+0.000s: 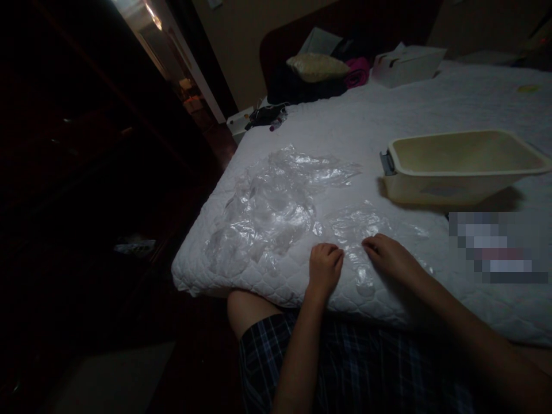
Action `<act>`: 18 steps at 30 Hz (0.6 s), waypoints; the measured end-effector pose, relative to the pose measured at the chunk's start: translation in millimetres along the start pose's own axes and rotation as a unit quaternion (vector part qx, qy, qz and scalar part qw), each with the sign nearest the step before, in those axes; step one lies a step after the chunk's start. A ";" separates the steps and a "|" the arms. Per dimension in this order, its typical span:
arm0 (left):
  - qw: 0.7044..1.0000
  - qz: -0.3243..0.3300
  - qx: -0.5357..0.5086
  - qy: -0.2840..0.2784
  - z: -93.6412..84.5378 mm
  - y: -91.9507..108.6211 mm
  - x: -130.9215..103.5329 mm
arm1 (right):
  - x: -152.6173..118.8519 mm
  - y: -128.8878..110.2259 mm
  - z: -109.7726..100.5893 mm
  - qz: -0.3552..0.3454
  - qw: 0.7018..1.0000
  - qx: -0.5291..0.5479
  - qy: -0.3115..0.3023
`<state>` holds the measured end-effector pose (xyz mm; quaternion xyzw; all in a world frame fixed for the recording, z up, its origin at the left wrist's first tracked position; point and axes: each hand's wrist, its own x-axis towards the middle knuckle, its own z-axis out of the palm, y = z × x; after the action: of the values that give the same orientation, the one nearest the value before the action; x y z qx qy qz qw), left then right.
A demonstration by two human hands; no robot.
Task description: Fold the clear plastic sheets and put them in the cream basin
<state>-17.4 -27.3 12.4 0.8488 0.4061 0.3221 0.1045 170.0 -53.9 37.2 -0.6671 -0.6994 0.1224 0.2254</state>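
On the white quilted bed, a clear plastic bag lies spread out between my two hands. My left hand is closed at the bag's left edge, fingers pinched together on the thin film. Across from it, my right hand pinches the bag's right side with thumb and fingertips. A larger heap of crumpled clear plastic bags rests on the bed to the left and beyond my left hand. The exact bit of film inside each pinch is hard to make out in the dim light.
A cream plastic bin with a grey latch stands at right on the bed. Farther back are a white box, a pillow and dark clothes. The bed's near edge borders my lap.
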 end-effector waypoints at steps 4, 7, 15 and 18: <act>1.000 0.002 -0.001 0.020 0.1 0.9 -1.2 | -3.3 10.9 2.0 -0.007 1.000 0.018 0.019; 0.998 0.041 0.001 0.046 0.1 2.4 -5.1 | -4.5 7.9 1.7 -0.007 0.999 0.035 0.034; 0.991 0.136 -0.002 0.013 1.9 5.1 -13.2 | -24.6 -6.2 -20.2 -0.094 0.992 0.070 0.043; 0.991 0.137 -0.013 -0.004 1.3 5.0 -12.8 | -37.5 -4.2 -23.6 -0.157 0.986 0.051 0.005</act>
<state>-19.4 -40.1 7.7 0.8960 0.2814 0.3357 0.0724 178.0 -94.3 54.0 -0.5375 -0.7871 0.1180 0.2787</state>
